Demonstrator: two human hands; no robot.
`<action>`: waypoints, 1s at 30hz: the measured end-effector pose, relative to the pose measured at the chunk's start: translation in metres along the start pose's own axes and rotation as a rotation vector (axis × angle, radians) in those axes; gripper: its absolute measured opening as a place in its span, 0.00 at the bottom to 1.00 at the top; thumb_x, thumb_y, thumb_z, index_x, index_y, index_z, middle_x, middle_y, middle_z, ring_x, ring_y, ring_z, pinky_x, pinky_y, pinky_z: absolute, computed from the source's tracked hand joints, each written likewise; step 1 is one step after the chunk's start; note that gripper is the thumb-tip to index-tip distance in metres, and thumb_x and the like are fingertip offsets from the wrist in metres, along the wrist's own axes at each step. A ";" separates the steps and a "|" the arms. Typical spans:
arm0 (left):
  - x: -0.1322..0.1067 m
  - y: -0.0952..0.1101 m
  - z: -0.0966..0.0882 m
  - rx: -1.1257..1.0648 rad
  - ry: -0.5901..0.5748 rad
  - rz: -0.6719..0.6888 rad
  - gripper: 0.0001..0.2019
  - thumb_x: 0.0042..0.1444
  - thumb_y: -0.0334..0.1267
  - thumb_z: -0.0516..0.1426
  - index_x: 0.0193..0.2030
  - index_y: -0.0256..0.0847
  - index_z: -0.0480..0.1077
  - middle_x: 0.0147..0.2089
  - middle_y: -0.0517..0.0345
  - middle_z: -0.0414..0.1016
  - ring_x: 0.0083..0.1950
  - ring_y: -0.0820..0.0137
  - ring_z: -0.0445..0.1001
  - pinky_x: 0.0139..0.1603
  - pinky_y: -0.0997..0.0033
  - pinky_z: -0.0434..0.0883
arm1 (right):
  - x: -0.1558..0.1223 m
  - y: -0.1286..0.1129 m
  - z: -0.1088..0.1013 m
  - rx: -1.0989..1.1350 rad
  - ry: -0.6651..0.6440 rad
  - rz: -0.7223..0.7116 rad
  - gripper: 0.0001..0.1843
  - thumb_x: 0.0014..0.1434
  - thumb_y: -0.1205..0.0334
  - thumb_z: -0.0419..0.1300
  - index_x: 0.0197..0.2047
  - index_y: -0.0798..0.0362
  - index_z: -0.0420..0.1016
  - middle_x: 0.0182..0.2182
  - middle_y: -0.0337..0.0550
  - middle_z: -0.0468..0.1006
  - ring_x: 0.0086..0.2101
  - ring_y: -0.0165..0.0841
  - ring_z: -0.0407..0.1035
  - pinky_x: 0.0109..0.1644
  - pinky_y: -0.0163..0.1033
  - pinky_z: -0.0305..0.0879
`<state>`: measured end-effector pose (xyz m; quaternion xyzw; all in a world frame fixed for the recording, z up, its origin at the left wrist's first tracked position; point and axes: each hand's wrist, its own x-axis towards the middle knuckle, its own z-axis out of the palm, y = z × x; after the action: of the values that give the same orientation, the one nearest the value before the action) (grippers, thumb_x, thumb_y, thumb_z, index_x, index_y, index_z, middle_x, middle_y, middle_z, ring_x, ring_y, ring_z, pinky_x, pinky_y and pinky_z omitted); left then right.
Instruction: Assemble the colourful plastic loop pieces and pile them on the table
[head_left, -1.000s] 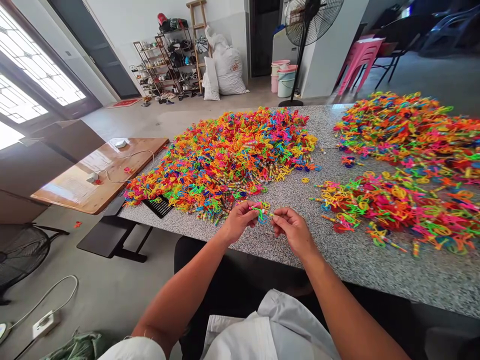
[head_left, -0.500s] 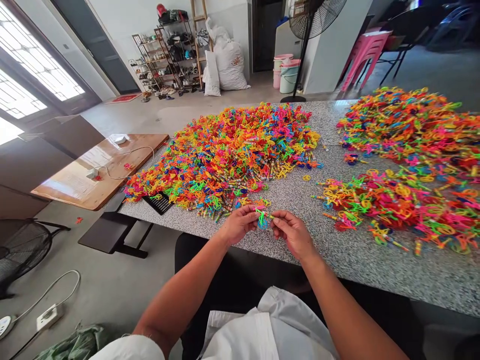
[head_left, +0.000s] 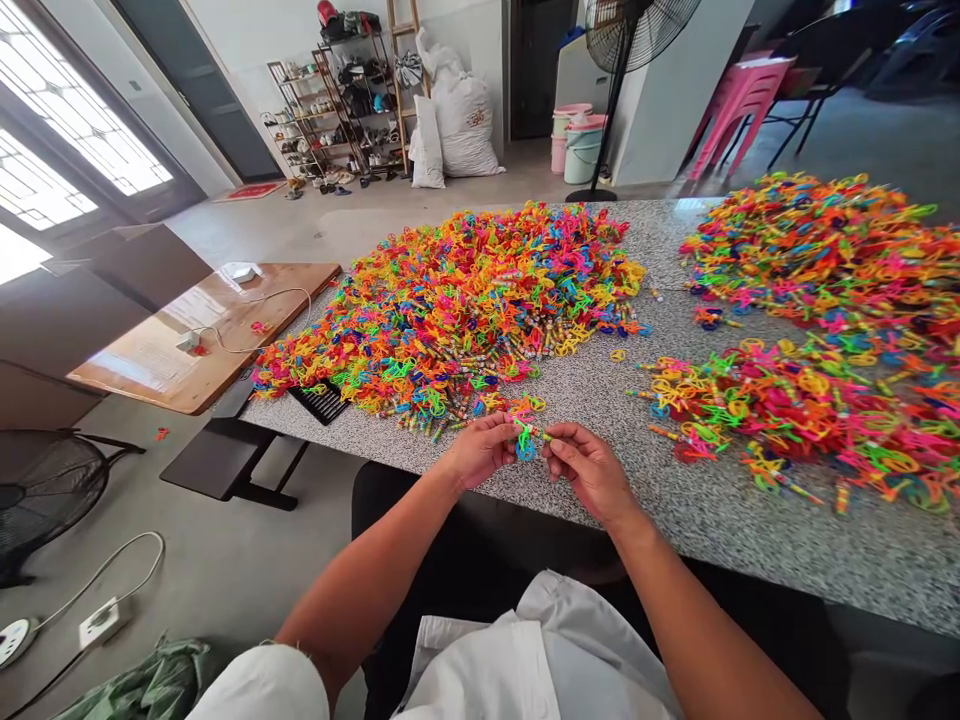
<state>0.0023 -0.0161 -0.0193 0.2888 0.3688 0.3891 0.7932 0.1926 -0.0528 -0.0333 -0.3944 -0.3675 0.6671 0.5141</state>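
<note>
My left hand [head_left: 486, 450] and my right hand [head_left: 589, 465] are close together above the near edge of the granite-patterned table [head_left: 592, 400]. Between their fingertips is a thin striped stick [head_left: 541, 434] threaded with small plastic loops [head_left: 526, 443] in green and blue, with a bit of pink. The left thumb and fingers pinch the loop end. At the other end, the right thumb and forefinger pinch the stick. Just beyond the left hand spreads a large heap of similar bright plastic pieces [head_left: 465, 300], with many striped sticks along its near side.
More heaps of colourful pieces [head_left: 795, 400] lie to the right. A black slotted tray [head_left: 321, 402] sticks out at the table's left edge. A wooden table [head_left: 150, 370] and a floor fan [head_left: 52, 500] stand left. White sacks [head_left: 465, 130] and a standing fan [head_left: 619, 80] are behind.
The view has shifted slightly. Both hands stay in nearly the same place, and more of the striped stick now shows between them.
</note>
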 end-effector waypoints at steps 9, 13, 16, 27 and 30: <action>-0.005 0.002 0.008 0.004 -0.011 -0.030 0.18 0.46 0.41 0.72 0.36 0.37 0.72 0.32 0.60 0.72 0.27 0.78 0.69 0.25 0.77 0.63 | -0.001 0.005 -0.001 0.078 0.006 0.017 0.17 0.53 0.51 0.73 0.43 0.48 0.77 0.31 0.38 0.78 0.26 0.29 0.67 0.28 0.36 0.68; -0.005 0.003 0.009 0.222 0.014 0.054 0.16 0.51 0.46 0.68 0.36 0.38 0.70 0.33 0.59 0.74 0.32 0.73 0.74 0.29 0.75 0.71 | -0.001 0.006 -0.003 0.058 -0.013 0.026 0.17 0.52 0.52 0.73 0.41 0.48 0.74 0.31 0.37 0.78 0.25 0.29 0.67 0.28 0.36 0.69; -0.007 0.007 0.012 0.339 0.002 0.041 0.16 0.55 0.49 0.65 0.38 0.40 0.68 0.33 0.58 0.75 0.33 0.70 0.77 0.29 0.73 0.74 | 0.000 0.010 -0.005 -0.015 -0.034 0.012 0.17 0.53 0.50 0.72 0.42 0.47 0.75 0.30 0.37 0.78 0.25 0.30 0.67 0.28 0.37 0.69; -0.005 0.003 0.013 0.539 0.119 0.147 0.12 0.58 0.44 0.63 0.36 0.39 0.67 0.29 0.62 0.70 0.26 0.77 0.72 0.24 0.80 0.69 | -0.004 0.013 -0.009 -0.399 0.009 -0.144 0.17 0.60 0.52 0.65 0.52 0.46 0.83 0.27 0.37 0.78 0.24 0.31 0.69 0.31 0.40 0.69; -0.004 -0.002 0.012 0.529 0.154 0.144 0.12 0.57 0.44 0.64 0.35 0.39 0.68 0.29 0.62 0.71 0.27 0.76 0.72 0.26 0.78 0.70 | -0.006 0.013 -0.008 -0.451 0.008 -0.126 0.17 0.60 0.53 0.66 0.52 0.46 0.84 0.25 0.36 0.77 0.23 0.32 0.69 0.30 0.39 0.68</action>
<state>0.0114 -0.0229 -0.0126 0.4806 0.4952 0.3554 0.6305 0.1958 -0.0601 -0.0474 -0.4783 -0.5291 0.5330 0.4553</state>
